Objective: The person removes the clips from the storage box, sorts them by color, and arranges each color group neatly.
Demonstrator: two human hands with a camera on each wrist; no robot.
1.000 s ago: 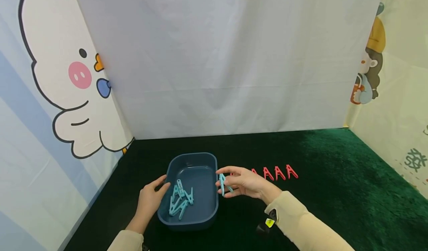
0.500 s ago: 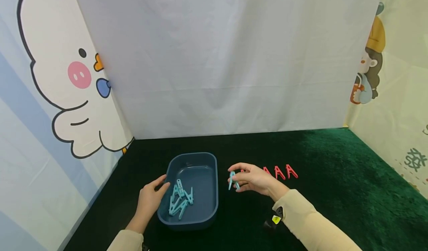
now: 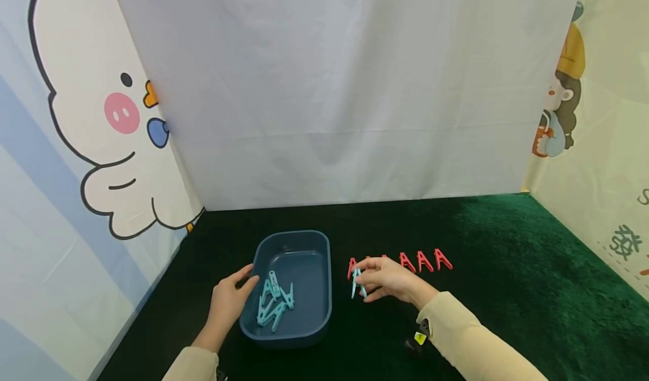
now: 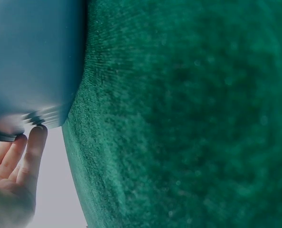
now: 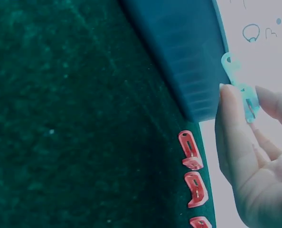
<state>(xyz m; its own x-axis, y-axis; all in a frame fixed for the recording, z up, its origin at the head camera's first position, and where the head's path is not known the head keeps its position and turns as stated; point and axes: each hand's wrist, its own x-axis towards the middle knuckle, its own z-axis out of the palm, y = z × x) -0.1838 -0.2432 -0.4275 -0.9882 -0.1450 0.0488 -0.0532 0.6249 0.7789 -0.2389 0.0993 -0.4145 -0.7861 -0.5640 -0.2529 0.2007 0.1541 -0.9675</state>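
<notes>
Left hand (image 3: 227, 301): fingers apart, fairly straight, touching bin; left-wrist view alone shows fingertips on outer wall. Right hand (image 3: 391, 280): pinching light-blue clip (image 3: 354, 286), right of bin. Blue bin (image 3: 310, 299): several loose clips (image 3: 274, 284) inside, left part, contents visible from head only. Red clips (image 5: 193, 164): row behind right hand; right-wrist view shows slots.

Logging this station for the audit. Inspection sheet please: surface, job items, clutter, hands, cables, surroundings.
Surface: dark green cloth.
Job items: blue bin with blue clips piled toward its left side; red clips in a row to the right of the bin, some partly hidden.
Clutter: nothing seen.
Left hand: touches the bin's left side.
Right hand: pinches one blue clip, outside the bin.
Cables: nothing seen.
Surroundings: white sheet behind; cartoon-printed sheets left and right.
</notes>
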